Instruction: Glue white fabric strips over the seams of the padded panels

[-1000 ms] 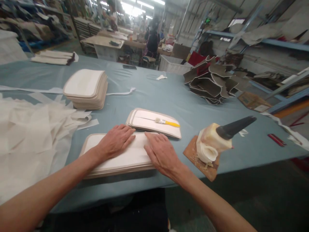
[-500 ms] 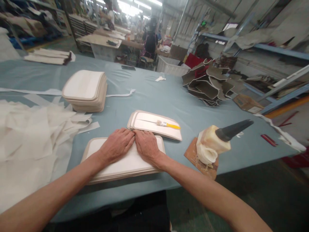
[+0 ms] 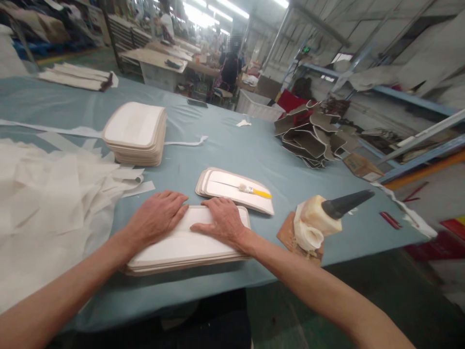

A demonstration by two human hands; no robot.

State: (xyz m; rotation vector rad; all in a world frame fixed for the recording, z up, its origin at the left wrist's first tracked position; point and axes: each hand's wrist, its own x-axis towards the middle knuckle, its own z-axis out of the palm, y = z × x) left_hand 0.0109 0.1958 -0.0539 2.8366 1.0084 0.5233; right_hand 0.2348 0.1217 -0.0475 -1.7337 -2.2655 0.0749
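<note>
Both my hands lie on a stack of white panels with beige edges (image 3: 189,245) at the near side of the table. My left hand (image 3: 158,215) rests along the far left part of the top panel, fingers stretched out. On the right part, my right hand (image 3: 221,219) lies flat with its thumb spread toward the left. Just beyond the hands is a smaller stack of narrow panels (image 3: 221,180). A brush with a yellow handle (image 3: 259,193) lies on top of it.
A glue-crusted container with a dark nozzle (image 3: 319,215) stands on a brown board (image 3: 286,230) at right. White fabric strips (image 3: 47,208) heap up at left. Behind are a taller panel stack (image 3: 134,126) and dark curved pieces (image 3: 308,135). A person (image 3: 229,68) sits farther back.
My hands, which met at the middle of the far edge, have moved apart: the left hand leftward, the right hand slightly right. My right thumb now spreads out. The view has shifted slightly.
</note>
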